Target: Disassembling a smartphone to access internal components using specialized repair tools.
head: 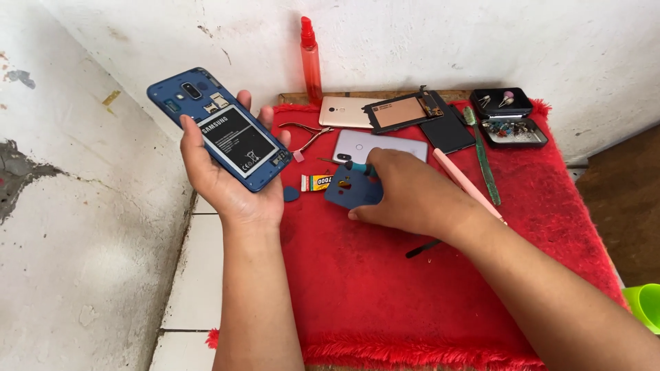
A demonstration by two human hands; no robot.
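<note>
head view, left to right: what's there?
Open blue phone in left hand → blue pick → right hand on blue cover → green strip → black tray → green cup.

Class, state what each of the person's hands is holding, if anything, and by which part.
Left hand cradles the open-backed blue phone by its lower end and sides. Right hand pinches the blue back cover at its edge on the red mat.

A makeshift phone-repair bench: opened phones (385, 113) and tweezers (307, 134) on a red cloth (412, 288).
</note>
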